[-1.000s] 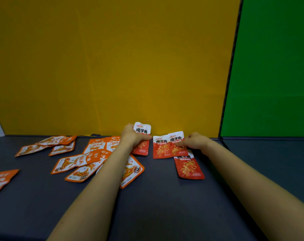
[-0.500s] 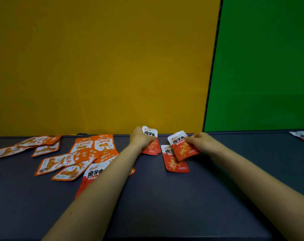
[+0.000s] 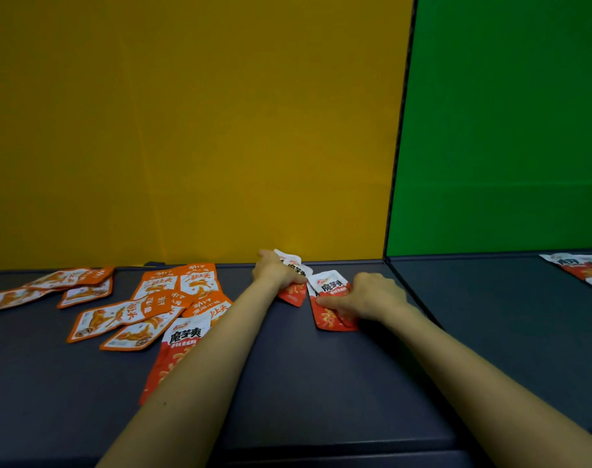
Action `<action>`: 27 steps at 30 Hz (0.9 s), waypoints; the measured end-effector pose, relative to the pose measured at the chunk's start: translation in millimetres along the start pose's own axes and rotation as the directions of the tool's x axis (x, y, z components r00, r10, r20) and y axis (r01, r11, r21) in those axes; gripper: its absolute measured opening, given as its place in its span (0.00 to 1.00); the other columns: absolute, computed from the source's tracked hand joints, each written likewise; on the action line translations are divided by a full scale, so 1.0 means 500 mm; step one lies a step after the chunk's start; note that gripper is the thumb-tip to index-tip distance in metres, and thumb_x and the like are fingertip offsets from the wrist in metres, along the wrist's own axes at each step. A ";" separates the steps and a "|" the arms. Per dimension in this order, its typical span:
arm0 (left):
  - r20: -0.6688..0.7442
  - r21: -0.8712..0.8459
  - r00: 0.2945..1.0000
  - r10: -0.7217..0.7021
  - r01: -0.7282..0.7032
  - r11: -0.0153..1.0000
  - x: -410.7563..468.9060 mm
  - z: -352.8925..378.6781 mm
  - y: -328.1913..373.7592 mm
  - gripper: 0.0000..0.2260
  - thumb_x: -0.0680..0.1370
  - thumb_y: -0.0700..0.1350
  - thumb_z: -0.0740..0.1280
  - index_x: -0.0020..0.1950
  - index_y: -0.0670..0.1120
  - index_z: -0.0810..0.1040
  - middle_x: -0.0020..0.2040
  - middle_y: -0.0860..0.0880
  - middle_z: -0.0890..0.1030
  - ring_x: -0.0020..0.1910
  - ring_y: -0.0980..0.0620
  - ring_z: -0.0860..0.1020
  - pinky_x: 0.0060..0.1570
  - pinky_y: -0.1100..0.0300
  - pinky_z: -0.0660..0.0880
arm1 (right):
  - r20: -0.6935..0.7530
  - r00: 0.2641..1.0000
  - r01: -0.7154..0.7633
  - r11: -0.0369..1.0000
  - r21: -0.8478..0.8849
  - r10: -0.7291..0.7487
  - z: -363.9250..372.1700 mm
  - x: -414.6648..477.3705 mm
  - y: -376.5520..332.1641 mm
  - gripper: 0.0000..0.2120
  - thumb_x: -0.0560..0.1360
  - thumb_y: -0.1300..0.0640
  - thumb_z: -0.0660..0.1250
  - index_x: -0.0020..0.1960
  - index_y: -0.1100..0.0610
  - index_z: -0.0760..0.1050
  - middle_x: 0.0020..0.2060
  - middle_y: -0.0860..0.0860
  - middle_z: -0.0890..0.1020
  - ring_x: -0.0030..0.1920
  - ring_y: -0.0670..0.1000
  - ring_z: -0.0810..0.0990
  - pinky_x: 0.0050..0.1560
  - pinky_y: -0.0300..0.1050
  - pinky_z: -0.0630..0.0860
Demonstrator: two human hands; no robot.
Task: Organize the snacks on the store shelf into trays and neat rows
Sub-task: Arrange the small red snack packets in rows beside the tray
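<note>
On the dark shelf (image 3: 304,383), my left hand (image 3: 274,271) grips a red-and-white snack packet (image 3: 296,275) near the back wall. My right hand (image 3: 365,295) presses down on a stack of red-and-white packets (image 3: 331,305) just to its right, fingers curled over them. A larger red packet (image 3: 176,352) lies partly under my left forearm. Several orange-and-white packets (image 3: 146,309) are scattered on the left of the shelf.
A yellow back panel (image 3: 193,130) and a green back panel (image 3: 507,130) meet at a dark divider (image 3: 399,146). More packets (image 3: 582,268) lie at the far right of the shelf. Further orange packets (image 3: 51,285) lie at the far left.
My right hand has lowered its packet onto the one lying on the shelf and now presses on both. My left hand has kept its packet. The view shifted slightly left.
</note>
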State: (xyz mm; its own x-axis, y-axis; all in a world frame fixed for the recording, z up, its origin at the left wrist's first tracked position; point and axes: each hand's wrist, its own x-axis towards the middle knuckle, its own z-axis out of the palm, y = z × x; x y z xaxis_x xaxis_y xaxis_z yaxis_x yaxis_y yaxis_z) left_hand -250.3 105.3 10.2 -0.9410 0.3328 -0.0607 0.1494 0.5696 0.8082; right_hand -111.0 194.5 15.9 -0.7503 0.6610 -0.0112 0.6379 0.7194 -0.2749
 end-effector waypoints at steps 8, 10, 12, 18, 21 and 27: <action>0.049 -0.276 0.995 0.091 -0.074 0.958 0.009 -0.018 -0.032 0.18 0.67 0.40 0.76 0.55 0.39 0.79 0.55 0.40 0.82 0.51 0.42 0.81 0.55 0.48 0.77 | 0.061 0.995 -0.089 0.977 0.196 0.079 -0.005 0.010 -0.019 0.38 0.59 0.36 0.75 0.60 0.56 0.71 0.62 0.54 0.76 0.62 0.56 0.75 0.58 0.48 0.73; 0.096 -0.368 0.990 0.101 -0.059 0.928 -0.008 -0.027 -0.033 0.16 0.73 0.38 0.71 0.59 0.37 0.76 0.52 0.38 0.81 0.39 0.45 0.83 0.46 0.52 0.79 | 0.087 0.992 -0.113 0.958 0.265 0.093 -0.002 0.014 -0.019 0.37 0.59 0.39 0.77 0.60 0.57 0.71 0.61 0.55 0.76 0.61 0.56 0.75 0.57 0.47 0.73; 0.160 -0.428 0.981 0.113 -0.034 0.903 -0.018 -0.035 -0.036 0.16 0.76 0.37 0.67 0.63 0.36 0.72 0.50 0.37 0.80 0.24 0.52 0.81 0.32 0.57 0.79 | 0.123 0.989 -0.125 0.927 0.353 0.087 0.003 0.015 -0.016 0.35 0.58 0.42 0.78 0.58 0.59 0.73 0.59 0.55 0.78 0.59 0.55 0.77 0.56 0.45 0.75; 0.185 -0.459 0.967 0.175 -0.073 0.885 -0.055 -0.031 -0.020 0.13 0.79 0.37 0.63 0.62 0.37 0.70 0.42 0.40 0.80 0.20 0.55 0.79 0.25 0.61 0.77 | 0.074 0.996 -0.086 0.816 0.572 0.054 0.006 -0.007 0.012 0.17 0.63 0.47 0.77 0.47 0.53 0.79 0.52 0.54 0.83 0.52 0.54 0.82 0.59 0.50 0.77; 0.266 -0.504 0.946 0.188 -0.030 0.863 -0.087 -0.020 -0.001 0.12 0.79 0.38 0.63 0.61 0.37 0.71 0.38 0.42 0.79 0.24 0.52 0.81 0.29 0.59 0.79 | 0.046 0.998 -0.058 0.626 0.778 0.035 -0.011 -0.031 0.046 0.07 0.67 0.56 0.75 0.40 0.53 0.78 0.48 0.55 0.84 0.42 0.51 0.82 0.49 0.46 0.79; 0.451 -0.585 0.871 0.195 0.124 0.801 -0.167 0.024 0.056 0.04 0.78 0.41 0.65 0.47 0.40 0.76 0.28 0.46 0.83 0.25 0.52 0.81 0.29 0.57 0.79 | -0.060 0.994 0.006 0.495 0.869 0.093 -0.056 -0.061 0.138 0.09 0.68 0.57 0.75 0.47 0.57 0.80 0.49 0.56 0.85 0.48 0.56 0.84 0.54 0.54 0.79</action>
State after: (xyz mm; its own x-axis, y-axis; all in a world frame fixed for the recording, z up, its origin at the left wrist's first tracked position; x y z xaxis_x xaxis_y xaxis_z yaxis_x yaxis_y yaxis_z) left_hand -164.0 102.4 30.8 -0.6538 0.7396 -0.1598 -0.1749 0.0577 0.9829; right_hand -39.1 229.8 24.3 -0.6758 0.7368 0.0213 0.1598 0.1747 -0.9716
